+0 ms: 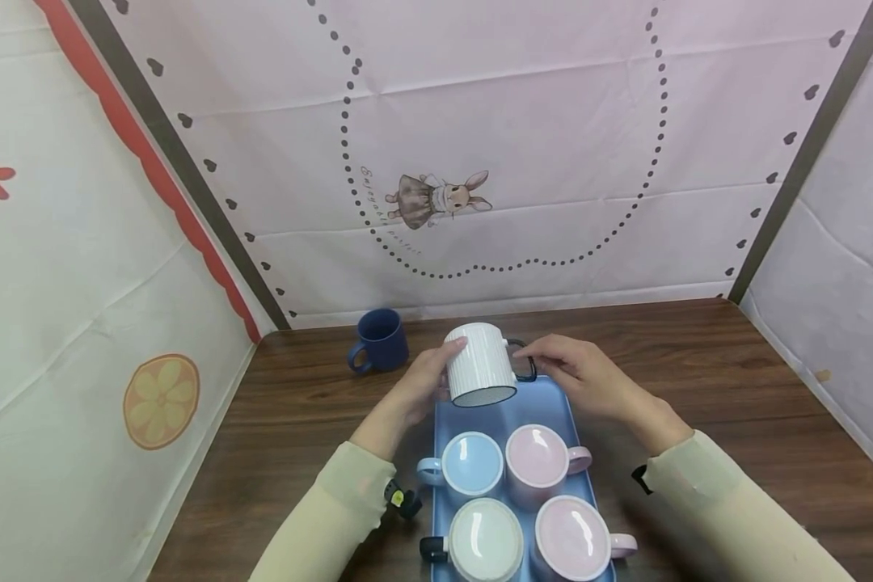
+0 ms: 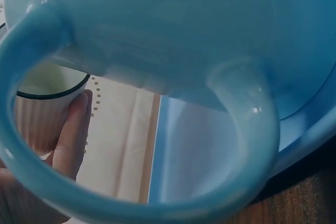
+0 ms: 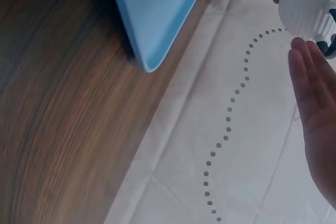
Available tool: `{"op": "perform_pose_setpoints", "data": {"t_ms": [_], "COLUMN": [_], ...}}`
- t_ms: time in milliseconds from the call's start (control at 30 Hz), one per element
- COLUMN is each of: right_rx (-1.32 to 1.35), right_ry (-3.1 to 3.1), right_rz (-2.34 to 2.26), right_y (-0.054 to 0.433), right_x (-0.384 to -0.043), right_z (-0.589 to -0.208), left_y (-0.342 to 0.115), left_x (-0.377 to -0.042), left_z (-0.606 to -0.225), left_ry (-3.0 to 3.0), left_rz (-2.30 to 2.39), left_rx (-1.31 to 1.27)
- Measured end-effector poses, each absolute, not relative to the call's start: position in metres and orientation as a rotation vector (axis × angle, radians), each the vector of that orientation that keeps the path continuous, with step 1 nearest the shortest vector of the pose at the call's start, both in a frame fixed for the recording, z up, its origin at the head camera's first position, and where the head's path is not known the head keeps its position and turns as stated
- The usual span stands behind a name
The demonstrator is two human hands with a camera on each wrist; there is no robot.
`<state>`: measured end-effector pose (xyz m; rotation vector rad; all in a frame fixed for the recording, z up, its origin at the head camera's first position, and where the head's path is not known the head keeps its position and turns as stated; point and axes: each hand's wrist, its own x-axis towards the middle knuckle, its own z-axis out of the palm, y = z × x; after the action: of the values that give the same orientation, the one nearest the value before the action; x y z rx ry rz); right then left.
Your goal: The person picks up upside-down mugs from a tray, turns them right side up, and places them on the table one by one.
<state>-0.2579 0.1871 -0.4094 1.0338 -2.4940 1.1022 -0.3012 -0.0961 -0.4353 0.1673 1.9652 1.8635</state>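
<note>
A white ribbed mug [image 1: 480, 364] with a black handle and dark rim is held above the far end of the blue tray [image 1: 520, 408], its mouth tipped downward. My left hand [image 1: 423, 380] grips its left side; in the left wrist view the mug's open mouth and my fingers show behind a light blue handle. At the black handle, my right hand [image 1: 582, 376] pinches with its fingertips; its thumb is hidden in the right wrist view. On the tray stand upside-down mugs: light blue [image 1: 473, 462], two pink [image 1: 537, 457] [image 1: 573, 537], and white [image 1: 486, 540] with a black handle.
A dark blue mug [image 1: 382, 339] stands upright on the wooden table [image 1: 298, 404], left of the hands near the back. Patterned cloth walls [image 1: 553, 162] enclose the table at the back and both sides. Several mug handles stick out past the tray's edges.
</note>
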Motion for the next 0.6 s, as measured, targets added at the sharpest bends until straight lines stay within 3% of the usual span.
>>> {"op": "perform_pose_setpoints", "data": {"t_ms": [600], "right_rx": [1.196], "right_ry": [-2.516], "right_rz": [0.872], "right_y": [0.1857], "right_x": [-0.2582], "right_z": [-0.4082], "left_y": [-0.1015], "left_x": [-0.3046], "left_z": [-0.4417], "left_ry": [1.820], "left_rz": [1.824], "left_rx": [0.068]}}
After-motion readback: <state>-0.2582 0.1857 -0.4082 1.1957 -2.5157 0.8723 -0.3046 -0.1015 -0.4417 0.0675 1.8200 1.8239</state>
